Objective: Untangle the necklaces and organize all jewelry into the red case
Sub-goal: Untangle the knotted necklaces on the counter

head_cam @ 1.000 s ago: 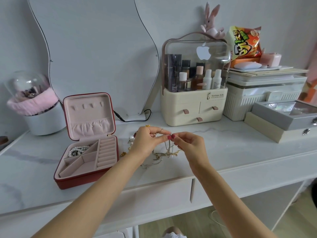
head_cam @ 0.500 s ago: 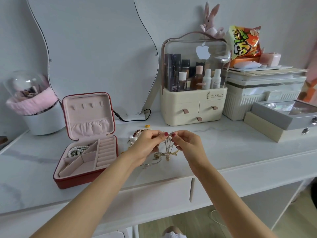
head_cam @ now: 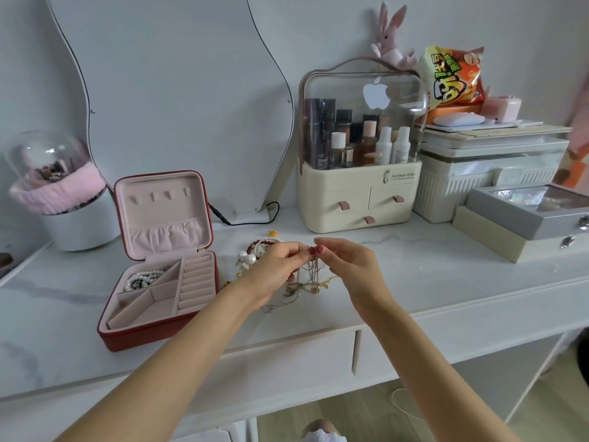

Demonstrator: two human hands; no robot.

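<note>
Head view, the only one you get: your left hand (head_cam: 277, 269) and right hand (head_cam: 345, 266) sit a bit higher in the frame than a second ago, fingertips meeting just above the tangled necklaces (head_cam: 307, 280). Both grips are narrow pinches on the thin chains, lifting part of the knot off the tabletop (head_cam: 446, 282) while the rest trails down onto it. The clump looks a little more strung out than it did a second ago, so I'd say you're partway through teasing it apart, nothing freed yet.

Counts, as far as I can tell:
- red case (head_cam: 159, 333), one, open, at the lower left of the frame, well apart from the knot.
- pearl strand (head_cam: 141, 279), one, already in the case's back-left compartment; the other compartments and ring rolls look empty.
- chains in the knot: several, too fine to count.
- loose pile (head_cam: 255, 253) just behind your left hand: a red bead bracelet, at least two big pearls, a small gold piece (head_cam: 272, 233) further back.
</note>
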